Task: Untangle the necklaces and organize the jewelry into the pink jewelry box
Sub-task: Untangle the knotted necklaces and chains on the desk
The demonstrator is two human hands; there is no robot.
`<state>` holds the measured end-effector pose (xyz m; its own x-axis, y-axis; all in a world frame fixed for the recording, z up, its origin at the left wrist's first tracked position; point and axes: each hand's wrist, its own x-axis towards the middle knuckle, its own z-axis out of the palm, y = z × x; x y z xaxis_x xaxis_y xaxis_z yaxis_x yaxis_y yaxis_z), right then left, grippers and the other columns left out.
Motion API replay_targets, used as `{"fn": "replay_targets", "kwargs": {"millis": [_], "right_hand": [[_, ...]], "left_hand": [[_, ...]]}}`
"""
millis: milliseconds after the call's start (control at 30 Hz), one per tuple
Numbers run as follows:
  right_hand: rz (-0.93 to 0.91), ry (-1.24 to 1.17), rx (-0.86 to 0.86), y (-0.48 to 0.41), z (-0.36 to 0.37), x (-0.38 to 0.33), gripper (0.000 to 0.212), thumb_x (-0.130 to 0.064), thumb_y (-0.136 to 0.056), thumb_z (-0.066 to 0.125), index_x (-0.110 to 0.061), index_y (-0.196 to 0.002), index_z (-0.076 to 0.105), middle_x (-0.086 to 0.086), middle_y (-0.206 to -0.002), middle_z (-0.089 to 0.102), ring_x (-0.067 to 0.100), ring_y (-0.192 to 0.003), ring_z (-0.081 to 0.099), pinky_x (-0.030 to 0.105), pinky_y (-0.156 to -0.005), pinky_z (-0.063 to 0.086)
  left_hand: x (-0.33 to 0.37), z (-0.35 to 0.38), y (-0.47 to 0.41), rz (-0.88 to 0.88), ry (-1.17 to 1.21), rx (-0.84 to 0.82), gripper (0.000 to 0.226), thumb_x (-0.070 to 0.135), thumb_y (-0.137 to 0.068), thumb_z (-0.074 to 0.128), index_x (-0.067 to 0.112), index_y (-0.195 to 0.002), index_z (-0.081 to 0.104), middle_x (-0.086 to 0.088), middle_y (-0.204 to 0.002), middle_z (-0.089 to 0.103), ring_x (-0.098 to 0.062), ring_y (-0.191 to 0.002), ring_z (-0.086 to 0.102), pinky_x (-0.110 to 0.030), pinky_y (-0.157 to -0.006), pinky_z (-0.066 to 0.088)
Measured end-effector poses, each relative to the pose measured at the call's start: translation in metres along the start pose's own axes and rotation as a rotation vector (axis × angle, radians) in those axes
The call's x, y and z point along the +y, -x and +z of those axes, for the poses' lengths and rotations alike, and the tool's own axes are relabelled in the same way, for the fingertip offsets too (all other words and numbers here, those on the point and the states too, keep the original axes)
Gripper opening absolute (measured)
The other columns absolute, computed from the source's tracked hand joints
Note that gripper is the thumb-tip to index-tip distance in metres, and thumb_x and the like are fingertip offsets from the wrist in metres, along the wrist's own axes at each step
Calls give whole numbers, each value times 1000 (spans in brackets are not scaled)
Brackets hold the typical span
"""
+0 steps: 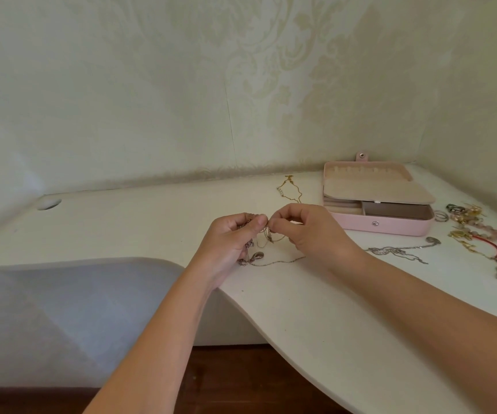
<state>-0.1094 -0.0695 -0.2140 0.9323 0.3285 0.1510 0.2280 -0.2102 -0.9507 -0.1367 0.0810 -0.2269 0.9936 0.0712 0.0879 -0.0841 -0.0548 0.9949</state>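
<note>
A knot of thin tangled necklaces [266,238] hangs between my two hands just above the white desk [316,300]. My left hand [232,240] grips one side of the bundle, and a drop pendant [257,256] dangles below it. My right hand [307,230] pinches a chain at the knot with thumb and forefinger. The pink jewelry box [390,227] stands open at the right, its beige padded tray showing.
A gold necklace [289,189] lies near the wall behind my hands. A silver chain [396,251] lies right of my right wrist. Rings, beads, a red cord and gold pieces [477,231] are heaped at the far right. The desk has a curved front edge and a cable hole [49,204].
</note>
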Motion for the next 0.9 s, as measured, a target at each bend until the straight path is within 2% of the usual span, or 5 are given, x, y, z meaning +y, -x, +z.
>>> {"fn": "replay_targets", "kwargs": {"millis": [200, 267, 500, 667, 900], "right_hand": [[-72, -12, -10, 0, -8, -1, 17, -15, -88, 65, -22, -73, 62, -23, -58, 55, 2, -42, 34, 11, -45, 29], [-87, -1, -20, 2, -9, -3, 16, -16, -87, 66, -22, -73, 63, -22, -60, 56, 3, -45, 34, 12, -47, 29], [-110, 75, -25, 7, -10, -7, 10, -8, -86, 65, -12, -78, 62, -22, -36, 43, 5, -33, 28, 10, -39, 23], [-135, 136, -27, 8, -7, -8, 17, -5, -86, 64, -16, -73, 58, -26, -38, 44, 5, -34, 31, 8, -41, 26], [-96, 117, -92, 6, -9, -5, 10, -8, -89, 62, -14, -81, 61, -21, -40, 45, 3, -36, 30, 10, -40, 23]], "left_hand": [[2, 0, 0, -17, 10, -31, 4, 12, -84, 67, 10, -82, 69, 12, -58, 60, -2, -46, 36, -13, -42, 26], [2, -1, 0, -16, 30, -28, 5, 13, -84, 67, 10, -81, 69, 8, -57, 57, -5, -46, 32, -14, -42, 25], [1, -2, -2, -24, -6, -29, 14, 6, -86, 64, 14, -75, 65, 13, -48, 45, -4, -43, 30, -14, -41, 24], [0, -4, -3, -10, -7, -68, 3, 18, -71, 64, 17, -73, 61, 9, -51, 31, -3, -41, 26, -15, -41, 22], [1, -4, -2, -12, 4, -60, 2, 19, -70, 59, 18, -71, 59, 7, -54, 25, -5, -43, 22, -17, -43, 18]]}}
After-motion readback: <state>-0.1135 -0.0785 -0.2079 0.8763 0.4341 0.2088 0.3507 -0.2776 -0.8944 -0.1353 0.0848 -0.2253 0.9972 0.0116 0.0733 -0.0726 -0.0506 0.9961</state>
